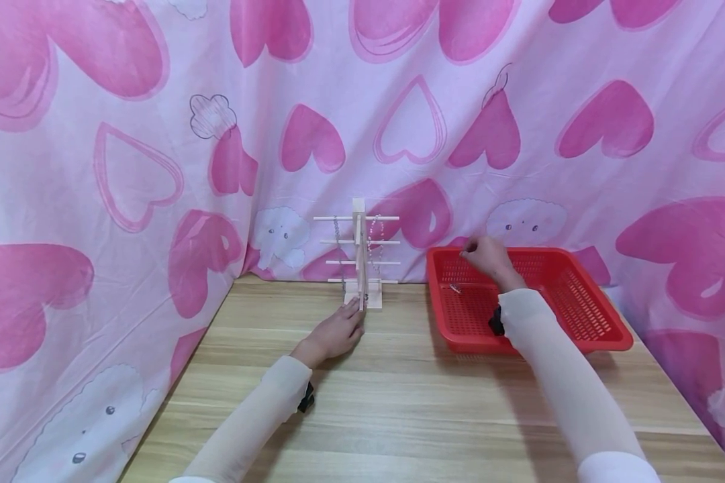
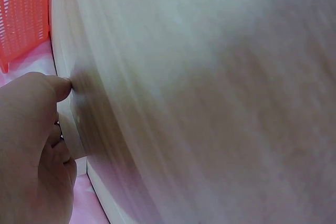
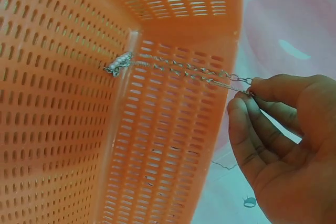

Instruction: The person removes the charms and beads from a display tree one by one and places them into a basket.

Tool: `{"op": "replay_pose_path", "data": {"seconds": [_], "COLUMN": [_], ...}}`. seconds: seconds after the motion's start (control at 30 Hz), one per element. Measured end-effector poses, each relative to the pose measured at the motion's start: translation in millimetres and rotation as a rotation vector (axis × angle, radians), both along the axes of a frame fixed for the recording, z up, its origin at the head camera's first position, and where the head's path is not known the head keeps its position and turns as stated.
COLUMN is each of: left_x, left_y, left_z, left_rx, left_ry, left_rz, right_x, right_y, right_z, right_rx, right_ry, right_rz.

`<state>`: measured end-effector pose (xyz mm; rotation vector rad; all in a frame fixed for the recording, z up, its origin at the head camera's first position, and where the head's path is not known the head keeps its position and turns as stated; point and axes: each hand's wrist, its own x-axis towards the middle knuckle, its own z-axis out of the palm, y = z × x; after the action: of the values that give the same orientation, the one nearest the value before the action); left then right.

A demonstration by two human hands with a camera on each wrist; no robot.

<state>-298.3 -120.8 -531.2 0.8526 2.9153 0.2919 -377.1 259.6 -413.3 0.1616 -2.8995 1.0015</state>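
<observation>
My right hand [image 1: 486,256] is over the far left part of the red plastic basket [image 1: 601,315]. Its thumb and fingertips pinch one end of a silver chain necklace [image 3: 184,72]. Two strands run from the fingers down along the basket wall to a bunched clump at the wall's foot. My left hand [image 1: 336,330] rests low at the front of a wooden jewelry stand [image 1: 359,251], fingers reaching forward against its base [image 2: 73,129]. On the stand's left pegs hangs a dark chain [image 1: 337,230]; a pale beaded necklace [image 1: 371,235] hangs on the right pegs.
The stand and basket are on a wood-grain table [image 1: 399,402], with a gap between them. A pink heart-patterned cloth [image 1: 411,121] hangs behind and at both sides. The basket's slotted walls rise around the right hand's work.
</observation>
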Motion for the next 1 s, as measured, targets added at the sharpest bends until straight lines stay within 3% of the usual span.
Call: {"op": "replay_pose_path", "data": {"seconds": [0.23,0.5,0.7,1.0], "left_x": [0.6,-0.6,-1.7,-3.8], "left_y": [-1,-3,-3,-3], "left_z": [1.2,0.1,-0.8,-4.7], "left_rx": [0.003,0.017,0.018,0.007], "left_ry": [-0.001,0.034,0.037,0.014], "left_rz": [-0.003,-0.047,-0.047,-0.041], "right_x": [-2.8,-2.1,-1.6,2.6], "right_y": [-3,1,0,1], "right_z": [-4.9,-11.8,-15.6,-20.4], "right_rx": [0.048,0.008,0.06,-0.002], "right_ry": [-0.011,-0.123,-0.14,-0.22], "right_rz": [0.013,-0.014,-0.009,-0.036]}}
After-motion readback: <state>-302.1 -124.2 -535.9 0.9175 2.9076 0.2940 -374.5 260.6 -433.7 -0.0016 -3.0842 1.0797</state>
